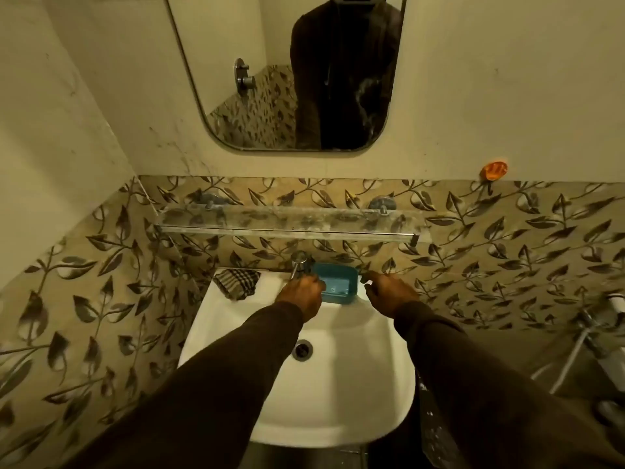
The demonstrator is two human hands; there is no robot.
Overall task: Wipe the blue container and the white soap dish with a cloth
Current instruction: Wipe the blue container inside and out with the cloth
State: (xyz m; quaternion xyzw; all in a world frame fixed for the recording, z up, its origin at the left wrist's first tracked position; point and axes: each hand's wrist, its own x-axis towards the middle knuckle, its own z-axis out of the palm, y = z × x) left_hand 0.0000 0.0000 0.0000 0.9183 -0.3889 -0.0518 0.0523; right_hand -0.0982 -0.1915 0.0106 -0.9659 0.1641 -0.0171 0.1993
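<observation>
Over white sink (355,394), both hands (301,296) flank blue container (338,286).

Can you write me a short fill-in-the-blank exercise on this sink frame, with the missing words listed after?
1. The blue container sits on the back rim of the white ____.
2. The checked cloth lies to the ____ of the tap.
3. Neither the left hand nor the right hand holds the ____.
4. The glass shelf hangs below the ____.

Missing words: sink; left; cloth; mirror
</observation>
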